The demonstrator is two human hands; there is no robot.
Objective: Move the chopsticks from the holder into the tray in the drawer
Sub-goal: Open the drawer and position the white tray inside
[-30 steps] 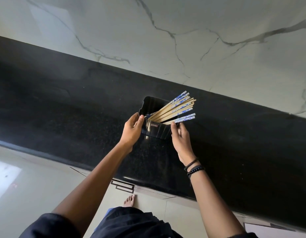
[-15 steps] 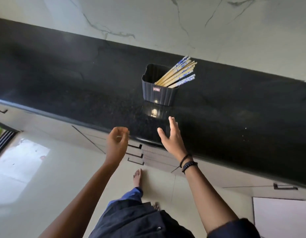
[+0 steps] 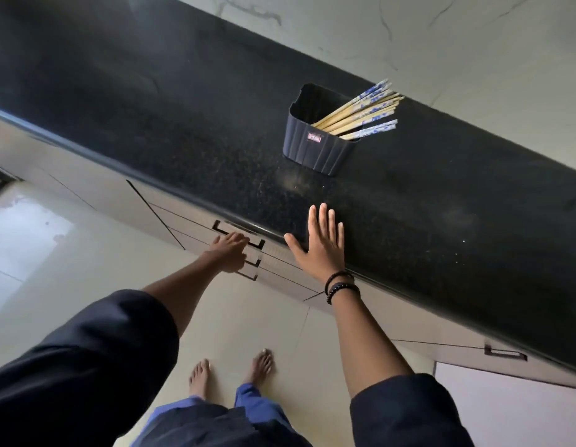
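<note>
The countertop (image 3: 183, 124) is shown as black, finely speckled polished stone with a glossy rounded front edge, and the wall (image 3: 474, 43) behind its back edge is faced in smooth white veined marble. The holder (image 3: 315, 153) is made of dark, matt, ribbed plastic, and the chopsticks (image 3: 361, 114) in it are of pale wood with blue-and-white patterned tops. The drawer fronts (image 3: 196, 229) are finished pale and smooth, with thin dark metal handles (image 3: 259, 244).

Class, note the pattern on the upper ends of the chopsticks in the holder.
Blue-and-white pattern on several chopsticks; the rest look plain wood. Head view.
</note>
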